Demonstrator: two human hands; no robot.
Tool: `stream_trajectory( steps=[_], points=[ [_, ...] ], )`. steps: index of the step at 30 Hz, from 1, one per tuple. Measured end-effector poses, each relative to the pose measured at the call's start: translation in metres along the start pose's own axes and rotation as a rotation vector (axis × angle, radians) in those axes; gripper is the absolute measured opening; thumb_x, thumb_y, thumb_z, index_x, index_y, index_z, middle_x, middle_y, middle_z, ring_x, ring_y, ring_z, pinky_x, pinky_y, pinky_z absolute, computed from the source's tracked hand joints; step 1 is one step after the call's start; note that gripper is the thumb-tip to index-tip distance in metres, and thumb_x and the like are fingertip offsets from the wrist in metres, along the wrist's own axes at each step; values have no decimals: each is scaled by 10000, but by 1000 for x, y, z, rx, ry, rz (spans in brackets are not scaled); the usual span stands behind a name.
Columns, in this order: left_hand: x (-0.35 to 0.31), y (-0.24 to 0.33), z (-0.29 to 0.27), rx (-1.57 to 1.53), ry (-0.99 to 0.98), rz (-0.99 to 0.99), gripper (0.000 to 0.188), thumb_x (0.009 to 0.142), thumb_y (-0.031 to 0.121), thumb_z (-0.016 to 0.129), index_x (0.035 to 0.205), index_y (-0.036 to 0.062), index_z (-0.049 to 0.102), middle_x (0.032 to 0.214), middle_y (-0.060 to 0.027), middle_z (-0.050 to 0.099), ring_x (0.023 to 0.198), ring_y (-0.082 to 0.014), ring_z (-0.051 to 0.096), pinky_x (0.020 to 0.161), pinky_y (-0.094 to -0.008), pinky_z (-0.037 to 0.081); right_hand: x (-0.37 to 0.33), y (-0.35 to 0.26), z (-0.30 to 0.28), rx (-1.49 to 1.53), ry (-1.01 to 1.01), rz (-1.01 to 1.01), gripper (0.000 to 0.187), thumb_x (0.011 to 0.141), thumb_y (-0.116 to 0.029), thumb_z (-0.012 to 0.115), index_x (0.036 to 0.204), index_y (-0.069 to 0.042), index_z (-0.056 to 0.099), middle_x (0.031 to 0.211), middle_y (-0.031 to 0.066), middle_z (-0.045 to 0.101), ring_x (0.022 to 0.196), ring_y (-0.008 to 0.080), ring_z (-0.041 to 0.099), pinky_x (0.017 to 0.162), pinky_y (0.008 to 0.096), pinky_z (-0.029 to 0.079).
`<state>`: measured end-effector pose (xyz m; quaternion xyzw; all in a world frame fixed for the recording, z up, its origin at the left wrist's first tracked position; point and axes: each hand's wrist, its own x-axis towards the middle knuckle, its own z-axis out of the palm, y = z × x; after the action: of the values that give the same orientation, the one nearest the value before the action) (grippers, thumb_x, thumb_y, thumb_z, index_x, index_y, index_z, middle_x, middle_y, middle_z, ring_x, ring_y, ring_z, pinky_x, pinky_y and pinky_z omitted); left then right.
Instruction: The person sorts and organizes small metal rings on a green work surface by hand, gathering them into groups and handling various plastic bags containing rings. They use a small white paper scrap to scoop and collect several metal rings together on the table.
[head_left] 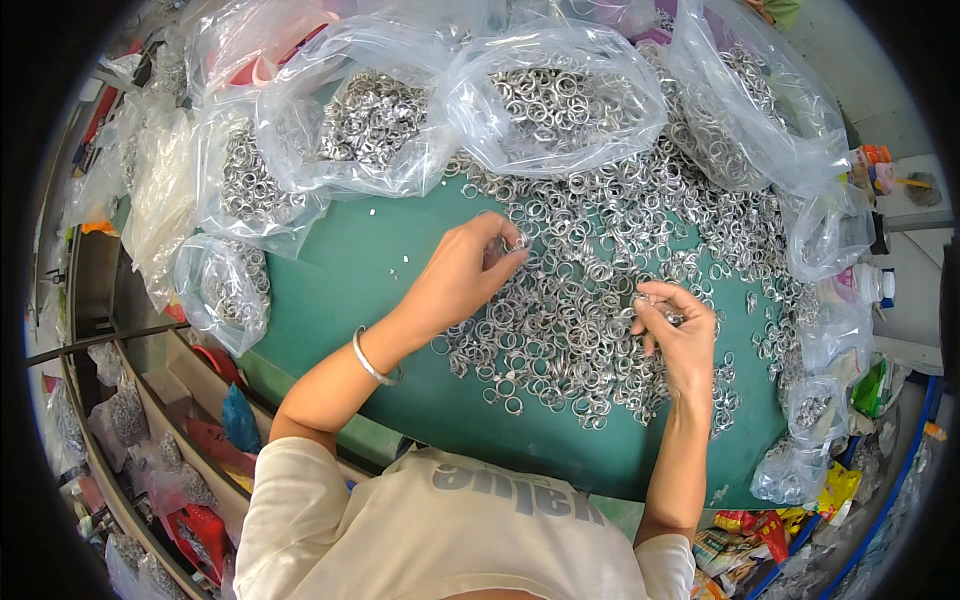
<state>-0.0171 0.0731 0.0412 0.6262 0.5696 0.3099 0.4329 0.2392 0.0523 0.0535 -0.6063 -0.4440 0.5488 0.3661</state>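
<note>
A wide heap of silver-coloured metal rings (570, 345) is spread over a green tabletop (370, 245). My left hand (468, 262), a bangle on its wrist, is over the heap's left edge. Its thumb and fingers close on a small silver ring (520, 242). Over the right part of the heap, my right hand (682, 335) has its fingers curled inward. Silver rings (673, 319) show between its thumb and fingers; how many it holds is hidden.
Open clear plastic bags of rings, such as one bag (560, 150) and another bag (360, 165), line the far side. A smaller bag (228, 290) is at the left edge, more at the right. A shelf unit (170, 390) stands at left; a white bottle (880, 287) is at right.
</note>
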Motion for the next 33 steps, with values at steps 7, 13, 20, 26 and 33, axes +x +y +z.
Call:
stream_trajectory(
  steps=[7,13,20,26,33],
  points=[
    [-21,-1,14,-956,-367,-268,185,844,-40,507,1011,30,546,891,-41,596,608,-50,444,484,-173,317,-14,1,4,430,-152,99,177,838,-18,627,1011,20,620,818,81,624,691,168,645,441,206,451],
    [-36,10,27,-1264,-483,-384,293,811,-45,504,1094,29,526,1096,-103,560,828,-115,565,543,-214,425,-27,-2,14,409,-138,36,181,847,-17,616,1022,30,608,805,98,632,708,173,649,458,220,483],
    [-39,34,42,-915,-315,-320,186,836,55,642,1006,-11,607,909,-65,614,636,-88,581,455,-193,429,-35,-2,24,326,-67,-45,184,850,-9,614,1029,32,600,814,105,635,712,165,649,464,220,489],
    [-46,38,54,-236,-26,148,235,790,57,697,1016,46,632,828,-30,545,603,-111,507,499,-222,417,-40,1,26,321,-65,-81,176,858,-7,609,1029,35,602,814,91,628,636,107,603,454,202,455],
    [-40,38,57,-90,-22,317,138,801,15,659,929,44,616,816,-52,542,667,-130,534,525,-257,433,-41,3,29,171,15,-158,129,871,-19,604,995,13,619,717,31,570,499,42,464,408,168,331]
  ],
)
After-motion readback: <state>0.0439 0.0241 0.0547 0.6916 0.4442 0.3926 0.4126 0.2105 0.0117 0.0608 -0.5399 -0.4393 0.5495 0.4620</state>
